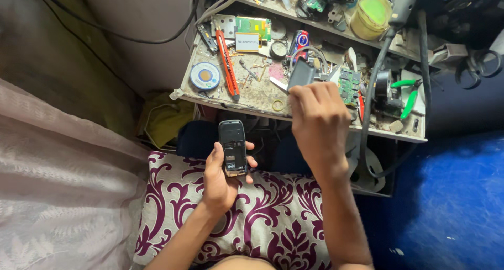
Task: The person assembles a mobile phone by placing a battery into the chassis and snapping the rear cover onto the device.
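Observation:
My left hand (219, 178) grips a small dark mobile phone (232, 146) with its back cover off, so the inner compartment shows. It sits above a purple-and-white patterned cushion (273, 217). My right hand (317, 120) is raised over the front edge of the workbench (262, 97) and pinches a flat grey rectangular piece (301, 74), maybe a battery or a cover, at its fingertips. The two hands are apart, the right one higher and further right.
The bench holds an orange utility knife (227, 62), a round solder reel (205, 76), green circuit boards (253, 26), green-handled pliers (408, 94), screws and cables. A yellow-green tub (371, 15) stands at the back. Pale fabric (58, 186) lies left, blue floor (451, 196) right.

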